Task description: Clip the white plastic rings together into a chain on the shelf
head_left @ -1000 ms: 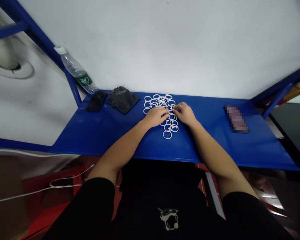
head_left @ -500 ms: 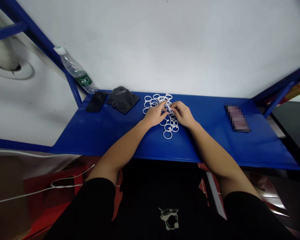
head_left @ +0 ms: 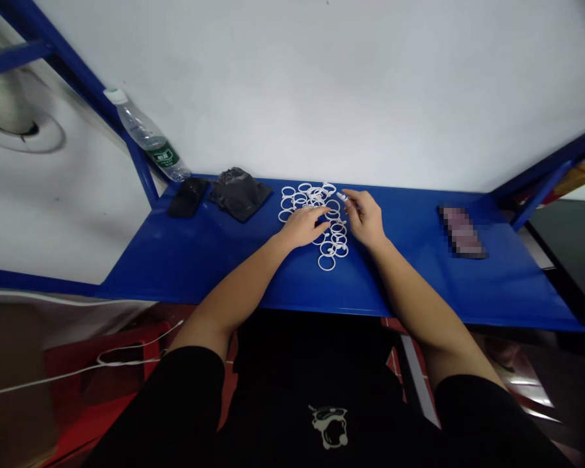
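Note:
Several white rings [head_left: 327, 262] with small clips lie in a loose cluster on the blue tabletop. My left hand [head_left: 302, 225] rests over the cluster's middle, its fingers apart and covering some rings; nothing shows between thumb and forefinger. Just right of the rings, my right hand [head_left: 365, 216] pinches a small white clip [head_left: 342, 196] between thumb and fingers. Whether a ring hangs from that clip, I cannot make out.
A dark drawstring pouch [head_left: 240, 194] and a black phone [head_left: 188, 197] lie left of the rings. A plastic bottle [head_left: 149, 138] leans in the back left corner by the blue frame. To the right lies a blurred-out rectangular object [head_left: 463, 231] on the blue table [head_left: 214, 244].
My right hand has moved slightly right, away from my left hand, with the white clip in its fingers. My left hand has let go of the white piece and stays over the rings.

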Available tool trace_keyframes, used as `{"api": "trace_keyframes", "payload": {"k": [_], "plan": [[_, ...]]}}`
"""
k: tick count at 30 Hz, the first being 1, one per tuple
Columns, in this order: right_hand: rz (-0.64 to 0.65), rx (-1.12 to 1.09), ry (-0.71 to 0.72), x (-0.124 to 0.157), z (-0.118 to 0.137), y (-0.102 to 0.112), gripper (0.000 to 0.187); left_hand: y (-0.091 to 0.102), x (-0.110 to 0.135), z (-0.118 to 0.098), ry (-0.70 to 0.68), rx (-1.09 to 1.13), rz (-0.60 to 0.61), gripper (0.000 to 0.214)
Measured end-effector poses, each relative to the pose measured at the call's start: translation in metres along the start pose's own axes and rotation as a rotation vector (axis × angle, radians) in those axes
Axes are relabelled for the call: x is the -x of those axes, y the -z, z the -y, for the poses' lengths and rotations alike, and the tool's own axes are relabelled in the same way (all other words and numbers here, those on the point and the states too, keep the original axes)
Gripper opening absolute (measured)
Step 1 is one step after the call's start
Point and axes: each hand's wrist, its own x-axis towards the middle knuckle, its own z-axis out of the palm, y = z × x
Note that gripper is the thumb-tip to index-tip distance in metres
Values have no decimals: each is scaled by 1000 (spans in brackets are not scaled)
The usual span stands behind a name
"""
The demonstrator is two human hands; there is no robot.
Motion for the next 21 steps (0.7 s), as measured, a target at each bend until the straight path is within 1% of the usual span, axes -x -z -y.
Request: {"api": "trace_keyframes", "payload": {"k": [3, 7, 9, 14, 16, 21], "plan": [[-18, 19, -9, 0, -4, 0, 35, -1, 0, 1, -55, -20, 6, 39], [-39, -22, -69, 1, -8, -4, 30, -2, -1, 2, -106, 6, -40, 35], [-51, -40, -94, 2, -9, -5, 28, -2, -1, 0, -102, 1, -40, 35], [-32, -31, -114, 3, -11, -8, 27, -4, 0, -5, -53, -48, 47, 42], [-28, -12, -128, 3, -11, -8, 26, -5, 1, -6, -54, -58, 56, 47], [-72, 26, -177, 1, -15, -6, 24, -7, 2, -5, -65, -57, 78, 54]]}}
